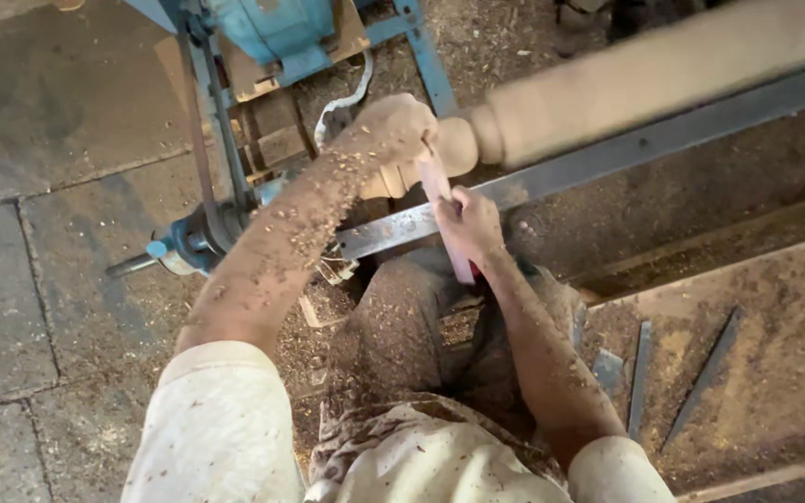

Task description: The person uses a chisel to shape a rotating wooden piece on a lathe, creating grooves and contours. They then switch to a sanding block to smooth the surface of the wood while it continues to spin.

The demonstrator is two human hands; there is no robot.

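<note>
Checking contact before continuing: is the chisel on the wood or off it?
On it: the pink-handled chisel, gripped by both hands, meets the turned wooden spindle beside its rounded bead.

Spindle, upper right: pale tan wood. Tool, centre: pink blade, red at the lower end. Rail: dull grey steel. Frame, top: light blue paint. Sleeves, bottom: off-white, flecked with brown chips. Trousers: brown, coated in sawdust. Floor, left: grey slabs, dark joints. Bench, right: brown under sawdust, two dark grey chisels on it.
</note>
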